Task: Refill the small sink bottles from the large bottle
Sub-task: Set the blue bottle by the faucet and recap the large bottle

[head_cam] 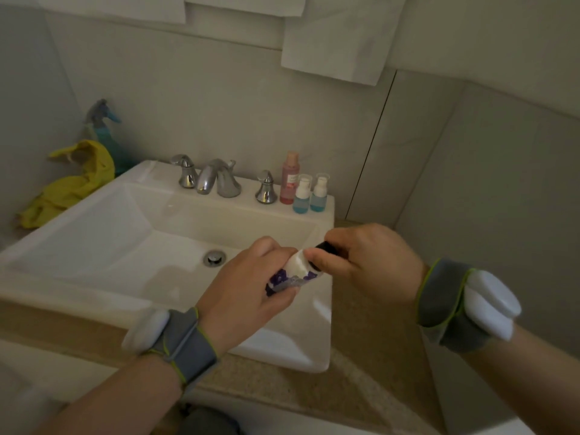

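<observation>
My left hand (pixel 248 290) grips a white bottle with a purple label (pixel 295 271), tilted over the sink's right front corner. My right hand (pixel 364 262) pinches the bottle's dark cap (pixel 326 248) at its top. On the sink's back right ledge stand two small clear bottles with blue liquid and white caps (pixel 302 194) (pixel 319 193). Just left of them stands a taller pink bottle (pixel 289 178).
White square sink (pixel 94 233) with a chrome faucet (pixel 213 180), two handles and a drain (pixel 214 257). A yellow cloth (pixel 69 183) and a blue spray bottle (pixel 105 127) lie at the left. White towels (pixel 339 36) hang above. A beige counter (pixel 361 372) surrounds the sink.
</observation>
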`<action>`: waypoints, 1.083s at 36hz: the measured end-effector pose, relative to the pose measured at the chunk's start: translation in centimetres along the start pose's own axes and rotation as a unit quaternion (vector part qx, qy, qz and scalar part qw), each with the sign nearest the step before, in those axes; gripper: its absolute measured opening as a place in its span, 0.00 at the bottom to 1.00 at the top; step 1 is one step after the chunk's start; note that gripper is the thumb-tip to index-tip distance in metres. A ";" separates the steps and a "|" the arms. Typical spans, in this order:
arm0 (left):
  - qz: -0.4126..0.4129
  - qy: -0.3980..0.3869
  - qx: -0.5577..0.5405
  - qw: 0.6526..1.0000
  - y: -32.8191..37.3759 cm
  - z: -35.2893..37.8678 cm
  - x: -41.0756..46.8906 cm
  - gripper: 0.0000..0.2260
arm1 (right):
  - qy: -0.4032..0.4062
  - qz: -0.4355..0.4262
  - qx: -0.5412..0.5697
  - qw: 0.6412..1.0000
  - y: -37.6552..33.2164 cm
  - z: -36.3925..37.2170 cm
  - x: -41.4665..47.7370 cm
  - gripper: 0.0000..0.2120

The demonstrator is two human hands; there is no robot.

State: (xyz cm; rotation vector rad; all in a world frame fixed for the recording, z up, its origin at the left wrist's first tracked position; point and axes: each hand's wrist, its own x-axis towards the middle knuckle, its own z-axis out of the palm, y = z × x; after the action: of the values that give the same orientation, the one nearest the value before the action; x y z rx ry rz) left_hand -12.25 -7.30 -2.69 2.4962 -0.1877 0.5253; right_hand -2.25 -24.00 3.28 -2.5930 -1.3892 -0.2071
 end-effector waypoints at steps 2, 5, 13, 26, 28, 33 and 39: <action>-0.001 -0.004 0.004 1.000 -0.1 0.2 -0.1 0.12 | -0.013 0.020 0.015 1.000 -0.2 0.1 0.0 0.34; -0.008 -0.004 -0.005 1.000 -0.2 0.4 -0.1 0.12 | -0.027 0.041 0.050 0.998 -0.2 0.3 0.0 0.31; -0.027 0.013 -0.043 0.999 -0.6 0.5 0.2 0.11 | -0.018 0.074 0.136 0.988 -0.2 0.5 -0.3 0.36; -0.116 0.020 -0.338 0.934 -0.6 0.6 0.1 0.15 | -0.008 0.084 0.492 0.866 1.0 3.4 -3.1 0.22; -0.116 0.035 -0.342 0.932 -0.6 0.7 0.2 0.16 | -0.007 0.086 0.510 0.856 0.8 4.4 -3.4 0.21; -0.120 0.049 -0.330 0.935 -0.3 0.8 0.6 0.16 | 0.007 0.089 0.547 0.832 0.2 6.1 -3.7 0.19; -0.123 0.049 -0.352 0.927 -0.2 0.8 1.0 0.20 | 0.000 0.095 0.550 0.830 -0.4 6.9 -3.5 0.17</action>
State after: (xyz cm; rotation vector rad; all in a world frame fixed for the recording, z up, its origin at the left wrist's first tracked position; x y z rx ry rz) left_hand -11.00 -7.62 -2.92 1.7547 -0.0124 0.3852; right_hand -4.27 -25.02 -4.09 -1.6865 -0.8097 0.4919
